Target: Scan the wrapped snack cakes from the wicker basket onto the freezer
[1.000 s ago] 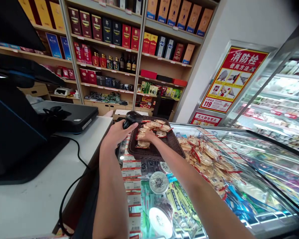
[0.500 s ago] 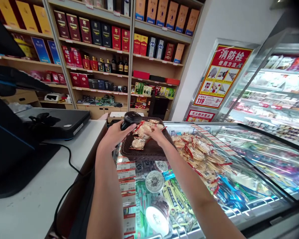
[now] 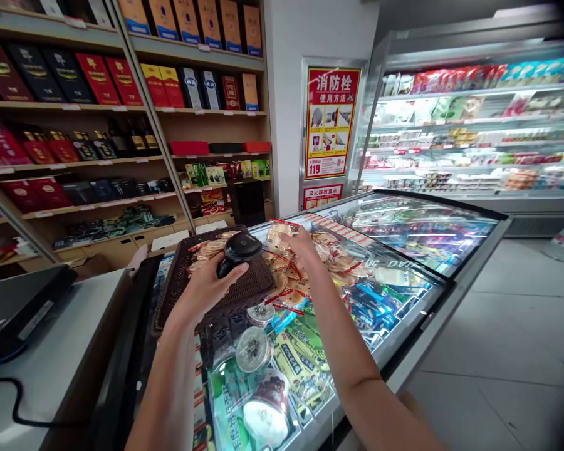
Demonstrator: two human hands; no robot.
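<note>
My left hand (image 3: 203, 289) is closed round a black handheld barcode scanner (image 3: 242, 247), held above a dark brown woven basket (image 3: 251, 289). Several wrapped crackers (image 3: 210, 248) lie inside the basket, partly behind the scanner and hand. To the right, my right hand (image 3: 303, 245) grips a clear packet of round crackers (image 3: 279, 234) with red edges. That packet is over the far side of a loose pile of similar cracker packets (image 3: 295, 287), which rests on the freezer's glass top. My fingers cover part of the held packet.
The chest freezer (image 3: 404, 376) holds ice-cream tubs (image 3: 254, 348) and bars under glass. A counter (image 3: 82, 338) with a black device (image 3: 23, 307) and cable stands left. Shelves of boxes (image 3: 211, 91) stand behind; a lit fridge (image 3: 465, 138) is at the far right.
The view has swung right. My right hand has moved from the basket to over the cracker pile, carrying a packet. My left hand still holds the scanner over the basket.
</note>
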